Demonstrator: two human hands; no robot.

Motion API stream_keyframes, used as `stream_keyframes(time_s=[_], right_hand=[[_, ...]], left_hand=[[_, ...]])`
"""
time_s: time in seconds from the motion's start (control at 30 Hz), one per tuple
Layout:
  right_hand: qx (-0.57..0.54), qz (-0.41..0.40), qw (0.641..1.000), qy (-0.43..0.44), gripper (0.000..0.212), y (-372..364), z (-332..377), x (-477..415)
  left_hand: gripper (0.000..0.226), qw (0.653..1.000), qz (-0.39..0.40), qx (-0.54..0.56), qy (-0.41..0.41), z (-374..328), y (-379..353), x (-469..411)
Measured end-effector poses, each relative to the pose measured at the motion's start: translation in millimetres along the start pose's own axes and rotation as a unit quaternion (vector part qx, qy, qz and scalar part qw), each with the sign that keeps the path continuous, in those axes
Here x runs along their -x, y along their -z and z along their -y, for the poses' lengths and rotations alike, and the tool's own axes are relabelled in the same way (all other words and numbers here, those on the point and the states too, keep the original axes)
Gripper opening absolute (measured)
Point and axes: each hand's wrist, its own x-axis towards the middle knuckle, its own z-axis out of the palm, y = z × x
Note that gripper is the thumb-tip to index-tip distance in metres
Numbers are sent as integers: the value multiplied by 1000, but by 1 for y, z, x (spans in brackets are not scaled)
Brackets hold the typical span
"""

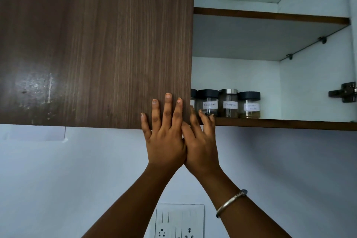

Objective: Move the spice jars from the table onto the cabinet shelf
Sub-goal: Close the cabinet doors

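Several spice jars stand in a row on the lower cabinet shelf (289, 123). A black-lidded jar (207, 96) is labelled Black Pepper. Right of it stand a silver-lidded jar (229, 102) and another black-lidded jar (249, 104). One more jar (193, 93) is mostly hidden behind the wooden cabinet door (96, 44). My left hand (164, 137) presses flat on the door's lower right corner, fingers straight. My right hand (201, 141) is beside it, its loosely bent fingertips resting on the shelf's front edge just in front of the pepper jar. It holds nothing.
An upper shelf (270, 15) spans the open cabinet, and a dark hinge (344, 94) sits on the right inner wall. Below the cabinet is a pale wall with a switch-and-socket plate (179, 222). I wear a metal bangle (230, 202) on my right wrist.
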Motion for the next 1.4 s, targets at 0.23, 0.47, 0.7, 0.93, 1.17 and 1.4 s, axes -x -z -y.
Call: stream_keyframes(time_s=[0.23,0.47,0.7,0.93,1.17,1.4], right_hand=[[23,177,984,-4,52,33,4,-12],[109,421,899,-52,91,80,20,-31],[138,450,876,-105,99,157,42,-33],[184,458,854,-162,98,246,63,-10],[243,453,839,-180,98,343,49,9],[340,386,836,-190,94,451,-10,15]], left_hand=[[81,991,126,-35,-26,5,24,-2],[100,942,333,-15,-47,9,81,-6],[109,900,434,-16,-30,26,140,30],[101,907,396,54,-134,-19,202,43],[97,895,360,129,-230,-111,241,67],[97,884,323,186,-284,-232,270,72]])
